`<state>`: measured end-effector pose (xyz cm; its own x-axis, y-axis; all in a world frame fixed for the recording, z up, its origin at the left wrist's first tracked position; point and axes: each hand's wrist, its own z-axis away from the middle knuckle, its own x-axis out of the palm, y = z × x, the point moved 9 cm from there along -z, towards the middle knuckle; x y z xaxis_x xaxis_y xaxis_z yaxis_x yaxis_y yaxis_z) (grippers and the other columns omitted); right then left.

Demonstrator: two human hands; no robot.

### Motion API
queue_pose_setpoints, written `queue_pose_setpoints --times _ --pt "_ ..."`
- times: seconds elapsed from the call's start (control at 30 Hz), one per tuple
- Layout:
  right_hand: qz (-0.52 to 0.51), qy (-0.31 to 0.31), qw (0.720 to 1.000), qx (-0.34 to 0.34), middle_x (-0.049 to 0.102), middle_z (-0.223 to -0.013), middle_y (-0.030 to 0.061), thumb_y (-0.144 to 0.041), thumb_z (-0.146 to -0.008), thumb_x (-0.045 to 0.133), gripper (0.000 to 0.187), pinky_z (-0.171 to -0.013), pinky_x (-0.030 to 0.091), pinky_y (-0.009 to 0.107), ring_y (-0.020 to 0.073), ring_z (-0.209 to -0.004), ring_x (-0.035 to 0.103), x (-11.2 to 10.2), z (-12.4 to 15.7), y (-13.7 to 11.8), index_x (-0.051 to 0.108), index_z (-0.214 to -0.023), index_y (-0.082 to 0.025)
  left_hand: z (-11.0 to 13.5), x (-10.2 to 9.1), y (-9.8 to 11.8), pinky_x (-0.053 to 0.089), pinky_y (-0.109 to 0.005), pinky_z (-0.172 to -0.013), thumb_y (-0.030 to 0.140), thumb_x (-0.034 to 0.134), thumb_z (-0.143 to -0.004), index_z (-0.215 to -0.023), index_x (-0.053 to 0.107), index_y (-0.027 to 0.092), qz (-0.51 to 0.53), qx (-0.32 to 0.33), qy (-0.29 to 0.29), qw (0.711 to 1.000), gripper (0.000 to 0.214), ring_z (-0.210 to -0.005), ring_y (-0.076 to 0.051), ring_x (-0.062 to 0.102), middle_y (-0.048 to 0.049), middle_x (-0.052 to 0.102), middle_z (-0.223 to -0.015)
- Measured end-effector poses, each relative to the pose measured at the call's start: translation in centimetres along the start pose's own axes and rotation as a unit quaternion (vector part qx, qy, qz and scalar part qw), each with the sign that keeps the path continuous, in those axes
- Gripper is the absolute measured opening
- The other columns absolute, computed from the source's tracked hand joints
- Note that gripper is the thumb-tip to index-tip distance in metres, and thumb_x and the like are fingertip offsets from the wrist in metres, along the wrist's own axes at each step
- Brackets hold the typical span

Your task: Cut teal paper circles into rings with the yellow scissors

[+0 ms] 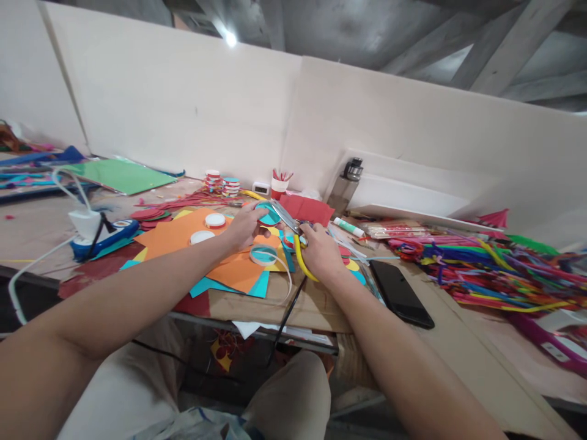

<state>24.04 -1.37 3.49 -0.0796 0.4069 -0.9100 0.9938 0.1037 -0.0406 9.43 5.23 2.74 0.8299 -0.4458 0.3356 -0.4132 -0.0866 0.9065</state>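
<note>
My left hand (pixel 245 227) pinches a small teal paper piece (pixel 268 215) above the table. My right hand (pixel 321 250) is closed round the yellow handles of a pair of scissors (pixel 293 235), whose grey blades reach up and left onto the teal piece. Under both hands lie orange paper sheets (pixel 183 235) and teal paper sheets (pixel 257 287). A white tape ring (pixel 263 255) rests on the orange paper just below my hands.
A black phone (pixel 400 293) lies right of my right hand. Piles of coloured pipe cleaners (pixel 481 269) fill the right side. A blue glue gun (pixel 98 235) with a white cable sits left. A red cup (pixel 279 186), bottle (pixel 346 183) and glue stick (pixel 348 227) stand behind.
</note>
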Motion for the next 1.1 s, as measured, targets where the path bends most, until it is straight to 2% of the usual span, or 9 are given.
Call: queue_pose_setpoints --times 0.23,0.47,0.6,0.77,0.97,1.1 --pt "0.024 -0.013 1.0 -0.01 0.063 -0.114 0.0135 -0.015 -0.085 0.05 0.051 -0.074 0.046 0.035 0.0276 -0.092 0.064 0.0 0.1 -0.3 0.055 -0.136 -0.023 -0.9 -1.4 -0.4 0.038 -0.021 -0.037 0.025 0.057 -0.078 -0.094 0.066 0.009 0.013 -0.047 0.009 0.999 0.025 -0.054 -0.019 0.066 -0.0084 0.067 -0.065" --pt "0.037 -0.012 0.999 -0.015 0.063 -0.114 0.0133 -0.017 -0.087 0.05 0.047 -0.076 0.046 0.034 0.0278 -0.095 0.064 -0.2 0.1 -0.6 0.057 -0.133 -0.023 -1.3 -1.7 -0.4 0.03 -0.02 -0.033 0.032 0.046 -0.083 -0.088 0.065 0.008 0.032 -0.11 -0.002 0.993 0.031 -0.05 -0.019 0.065 -0.0127 0.069 -0.069" --pt "0.049 -0.012 0.999 -0.016 0.063 -0.113 0.0119 -0.014 -0.085 0.049 0.051 -0.076 0.046 0.033 0.0267 -0.095 0.064 -0.4 0.1 -0.7 0.055 -0.135 -0.023 -1.4 -1.6 -0.3 0.029 -0.021 -0.033 0.031 0.039 -0.083 -0.089 0.065 0.006 0.032 -0.113 -0.035 0.992 0.037 -0.053 -0.021 0.066 -0.0175 0.072 -0.075" --pt "0.056 -0.019 0.998 -0.018 0.063 -0.111 0.0108 -0.014 -0.087 0.047 0.05 -0.074 0.045 0.031 0.0254 -0.096 0.064 -0.5 0.1 -0.7 0.054 -0.136 -0.024 -1.6 -1.6 -0.2 0.03 -0.02 -0.034 0.028 0.039 -0.081 -0.1 0.066 0.002 0.018 -0.122 -0.065 0.99 0.042 -0.055 -0.021 0.066 -0.0197 0.072 -0.078" --pt "0.064 -0.011 0.998 -0.012 0.06 -0.111 0.0105 -0.026 -0.093 0.047 0.041 -0.072 0.044 0.031 0.0249 -0.094 0.063 -0.7 0.1 -0.4 0.054 -0.134 -0.025 -1.7 -1.4 -0.5 0.032 -0.02 -0.034 0.028 0.041 -0.082 -0.109 0.065 0.002 0.012 -0.134 -0.09 0.987 0.044 -0.058 -0.021 0.068 -0.0205 0.073 -0.084" --pt "0.061 -0.002 0.998 -0.022 0.056 -0.114 0.0109 -0.033 -0.095 0.048 0.041 -0.07 0.044 0.03 0.024 -0.094 0.062 -0.5 0.2 -0.6 0.052 -0.135 -0.024 -1.2 -0.8 -0.8 0.035 -0.021 -0.035 0.028 0.04 -0.084 -0.108 0.064 0.003 0.008 -0.146 -0.086 0.986 0.042 -0.056 -0.022 0.068 -0.019 0.073 -0.08"
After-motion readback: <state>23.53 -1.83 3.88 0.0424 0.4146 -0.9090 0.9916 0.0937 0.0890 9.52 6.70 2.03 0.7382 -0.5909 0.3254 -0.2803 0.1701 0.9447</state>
